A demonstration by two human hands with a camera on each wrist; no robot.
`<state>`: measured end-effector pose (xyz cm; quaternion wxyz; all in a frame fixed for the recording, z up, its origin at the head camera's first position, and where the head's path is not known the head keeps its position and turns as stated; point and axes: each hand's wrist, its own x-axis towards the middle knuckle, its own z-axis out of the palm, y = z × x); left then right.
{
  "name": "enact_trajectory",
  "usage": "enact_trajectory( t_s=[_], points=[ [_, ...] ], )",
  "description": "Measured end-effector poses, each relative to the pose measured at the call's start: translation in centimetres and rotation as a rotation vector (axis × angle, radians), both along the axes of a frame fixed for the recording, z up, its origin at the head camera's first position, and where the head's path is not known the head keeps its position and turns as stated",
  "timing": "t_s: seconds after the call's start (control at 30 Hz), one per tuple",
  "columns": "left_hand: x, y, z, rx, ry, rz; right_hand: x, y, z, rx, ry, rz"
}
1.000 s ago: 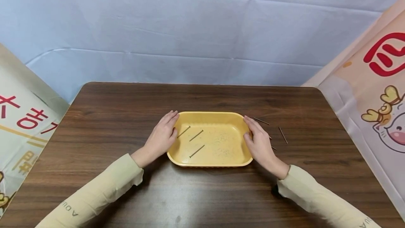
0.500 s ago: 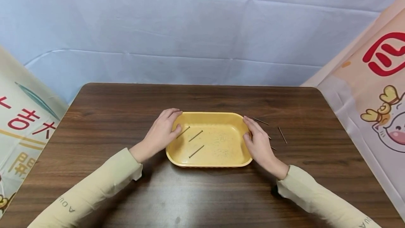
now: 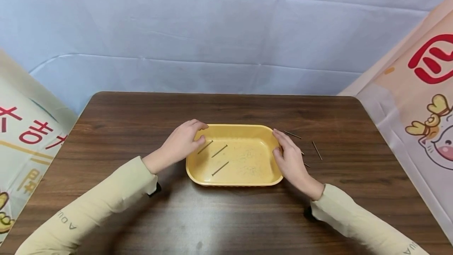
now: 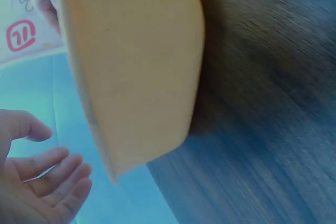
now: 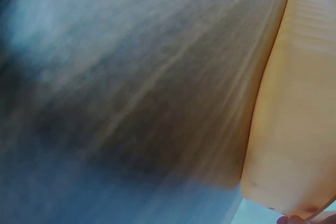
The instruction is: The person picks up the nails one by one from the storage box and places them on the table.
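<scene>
A shallow yellow plastic basin [image 3: 235, 184] sits upright on the table. Three long brown nails lie slanted in its left half; the nearest nail [image 3: 220, 169] is by the front. My left hand [image 3: 180, 141] is at the basin's left side, fingers loosely bent with nothing between them. The left wrist view shows its fingers [image 4: 52, 179] apart from the basin wall [image 4: 136, 66]. My right hand [image 3: 291, 164] holds the right rim, thumb on the inner side and fingers along the far corner. Only fingertips [image 5: 294, 220] of it show in the right wrist view.
Several more nails lie on the dark wood table [image 3: 141, 113] right of the basin, including one slanted nail [image 3: 317, 150] and one behind my right hand [image 3: 292, 134]. A pale blue cloth [image 3: 198, 30] hangs behind the table. Printed sheets [image 3: 431, 121] hang at both sides.
My left hand has come off the outside of the basin's left wall and shifted slightly up and right, over the rim. The basin, nails and right hand stay in place.
</scene>
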<state>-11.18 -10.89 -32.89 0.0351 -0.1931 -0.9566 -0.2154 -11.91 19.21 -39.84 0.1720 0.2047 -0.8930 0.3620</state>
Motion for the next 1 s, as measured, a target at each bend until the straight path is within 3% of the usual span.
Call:
enact_trajectory(
  t_s=[0.5, 1.0],
  points=[
    [-0.8, 0.7, 2.2, 0.050, -0.211, -0.052, -0.1, -0.1, 0.0, 0.004, -0.001, 0.004],
    [-1.4, 1.7, 3.6, 0.031, -0.282, -0.097, 0.0, -0.1, -0.1, 0.008, -0.007, -0.003]
  ],
)
